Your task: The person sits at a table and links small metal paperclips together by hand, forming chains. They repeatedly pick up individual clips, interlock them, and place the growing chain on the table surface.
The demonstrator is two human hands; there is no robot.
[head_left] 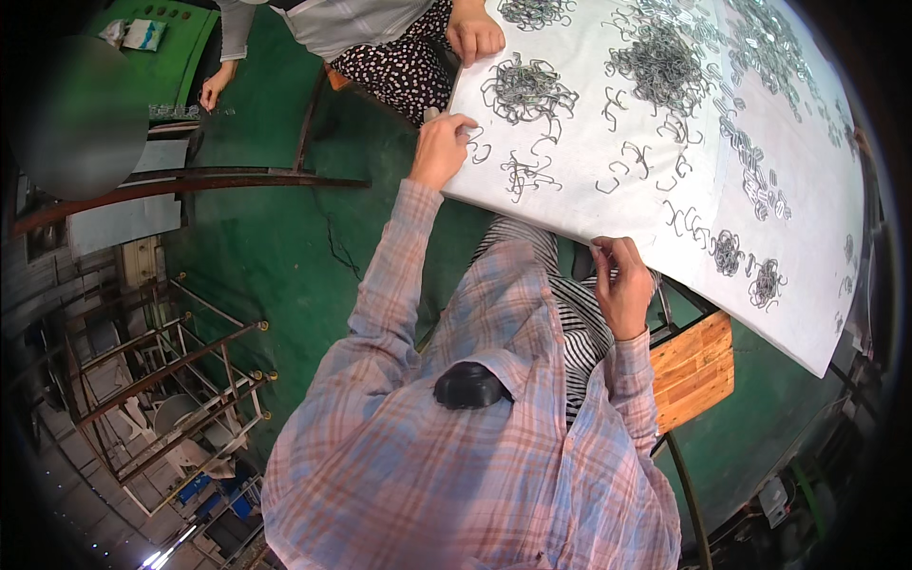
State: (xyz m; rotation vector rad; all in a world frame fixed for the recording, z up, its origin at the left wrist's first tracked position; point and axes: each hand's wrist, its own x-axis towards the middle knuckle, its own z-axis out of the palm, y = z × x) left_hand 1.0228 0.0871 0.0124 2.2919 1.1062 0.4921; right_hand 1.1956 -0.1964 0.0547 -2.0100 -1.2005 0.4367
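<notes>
Grey metal wire, bent into small open hooks [523, 176], lies in heaps and loose pieces over a broad white-covered worktop [579, 211]. We see the person's left hand [439, 150] at the worktop's near left edge, fingertips over the surface, right beside a few loose hooks. Its grip is narrow, thumb and index finger close to each other; we cannot tell whether a hook is pinched between them. Farther right, the person's right hand [622, 285] is at the front edge, with thumb and index finger drawn together. That grip is narrow too, and we cannot tell whether it holds anything.

Counting the heaps of hooks, we find three larger ones: one rounded heap [525, 90] beyond the left hand, one dense, wider heap [660, 71] to its right, and one partly cropped heap [535, 11] at the top. Two small, tight heaps, a left one [727, 253] and a right one [765, 283], sit near each other toward the front edge. The single hooks are too tangled for us to count. Shiny oval metal pieces [755, 176] trail along the right part, also too many to count.

We count two hands of a co-worker: one hand [475, 33] rests on the worktop edge, the other [217, 85] hangs well apart. One light-brown wooden seat [698, 370] shows below the front edge.
</notes>
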